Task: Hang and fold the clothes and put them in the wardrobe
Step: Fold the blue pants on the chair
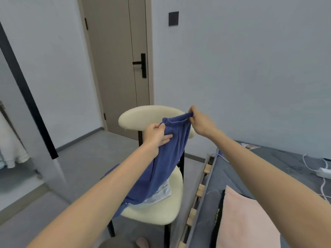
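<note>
- Nearest, lower right: a pink pillow (247, 222) lies on the grey bed (279, 169), touching a dark item with yellow-green print. What that item is cannot be told.
- A cream chair (157, 212) stands just beside the bed's slatted edge. A pale garment (162, 194) lies crumpled on its seat, unfolded.
- The blue trousers (168, 158) are held up over the chair seat by the elastic waistband. The cloth trails down across the seat and off its left edge.
- The left hand (155, 135) has its fingers curled round the left end of the waistband. The right hand (198, 120) pinches the right end, slightly higher. The hands are apart, with the waistband drawn between them.
- Assessment: the task is at an early stage. The trousers appear to be being straightened for folding or hanging. No fold is made and no hanger is in view. At least the pale garment remains to be dealt with, and nothing here is shown stowed.
- Farther along the bed lies a white power strip (323, 171) with its cable.
- At the left edge, a pale hanging garment (10, 145) shows beyond a dark frame (26, 97). This is possibly the wardrobe, but that is not confirmed.
- Beyond the chair is the grey floor (80, 158), then a closed beige door (114, 59) with a black handle (142, 65). A dark wall plate (173, 18) sits on the pale wall.
</note>
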The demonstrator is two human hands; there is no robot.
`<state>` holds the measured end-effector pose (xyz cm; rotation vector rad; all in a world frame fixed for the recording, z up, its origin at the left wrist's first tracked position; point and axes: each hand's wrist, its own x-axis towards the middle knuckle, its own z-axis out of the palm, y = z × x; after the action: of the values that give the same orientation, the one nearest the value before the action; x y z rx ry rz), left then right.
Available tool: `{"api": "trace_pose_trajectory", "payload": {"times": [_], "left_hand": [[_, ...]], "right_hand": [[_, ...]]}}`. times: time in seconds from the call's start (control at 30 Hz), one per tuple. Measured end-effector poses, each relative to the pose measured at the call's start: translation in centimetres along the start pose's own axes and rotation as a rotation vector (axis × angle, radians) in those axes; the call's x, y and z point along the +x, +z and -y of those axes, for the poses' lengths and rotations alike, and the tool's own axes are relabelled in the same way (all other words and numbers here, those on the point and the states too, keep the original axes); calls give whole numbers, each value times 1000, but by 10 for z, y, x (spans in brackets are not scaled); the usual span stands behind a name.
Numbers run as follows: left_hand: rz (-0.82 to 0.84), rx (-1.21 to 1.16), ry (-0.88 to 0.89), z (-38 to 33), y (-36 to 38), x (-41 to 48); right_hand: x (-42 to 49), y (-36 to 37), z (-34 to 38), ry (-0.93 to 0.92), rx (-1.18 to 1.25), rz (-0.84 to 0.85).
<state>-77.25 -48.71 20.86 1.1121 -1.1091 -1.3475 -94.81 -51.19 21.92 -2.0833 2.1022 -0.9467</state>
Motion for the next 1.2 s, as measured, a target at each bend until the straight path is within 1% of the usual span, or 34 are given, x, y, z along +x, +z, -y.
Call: {"api": "trace_pose_trajectory", "payload": {"times": [0.13, 0.27, 0.33, 0.43, 0.5, 0.6, 0.7, 0.77, 0.83, 0.93, 1.0, 1.07, 1.13, 1.2], "left_hand": [[-76, -93, -204, 36, -26, 13], [-106, -97, -388, 75, -63, 26], [-113, -98, -452, 96, -82, 32], [-123, -84, -518, 126, -108, 39], [-165, -58, -540, 146, -124, 46], [-224, -31, -556, 173, -148, 60], [-239, 55, -565, 196, -167, 75], [-237, 147, -562, 210, -175, 83], [-234, 181, -574, 218, -179, 89], [-223, 101, -614, 221, -180, 93], [-185, 69, -615, 228, -180, 93], [-162, 76, -598, 239, -180, 91], [-174, 72, -596, 250, -178, 86], [-182, 72, -596, 259, -174, 80]], "right_hand": [[1, 42, 9, -47, -234, 135], [6, 95, 16, -98, -348, 275], [10, 125, 21, -109, -381, 329], [13, 171, 31, -146, -442, 400], [16, 202, 36, -161, -451, 436], [22, 241, 45, -174, -416, 472], [28, 275, 54, -172, -364, 467], [29, 298, 55, -139, -297, 475], [27, 317, 52, -94, -175, 497], [24, 330, 37, -12, 16, 458], [23, 330, 18, 85, 116, 405], [21, 326, -5, 216, 148, 390], [14, 320, -27, 338, 143, 437], [5, 314, -44, 387, 121, 488]]}}
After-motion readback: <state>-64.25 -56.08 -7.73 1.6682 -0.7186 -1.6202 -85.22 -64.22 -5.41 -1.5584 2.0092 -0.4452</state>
